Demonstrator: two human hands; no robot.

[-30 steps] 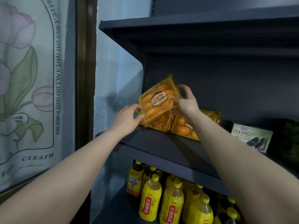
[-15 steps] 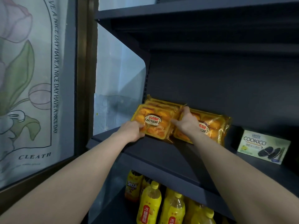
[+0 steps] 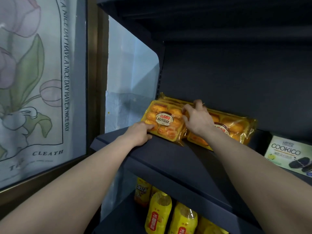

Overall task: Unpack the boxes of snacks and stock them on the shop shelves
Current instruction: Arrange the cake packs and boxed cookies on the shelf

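Observation:
A yellow pack of small cakes [image 3: 164, 121] lies on top of a stack at the left end of the dark shelf [image 3: 168, 159]. My left hand [image 3: 141, 135] grips its near left corner, thumb under the edge. My right hand [image 3: 197, 119] rests on the pack's right edge, fingers curled over it. A second yellow cake pack [image 3: 234, 128] lies beside it to the right, partly hidden by my right wrist. More packs show under the top one.
A green COOKICO box [image 3: 287, 153] stands on the same shelf at the right. Yellow drink bottles [image 3: 158, 215] fill the shelf below. Another shelf [image 3: 202, 7] hangs overhead. A window with a flower curtain [image 3: 33, 81] is on the left.
The pack went from tilted up in the air to lying flat on the stack. Both hands came down with it and stay on its edges.

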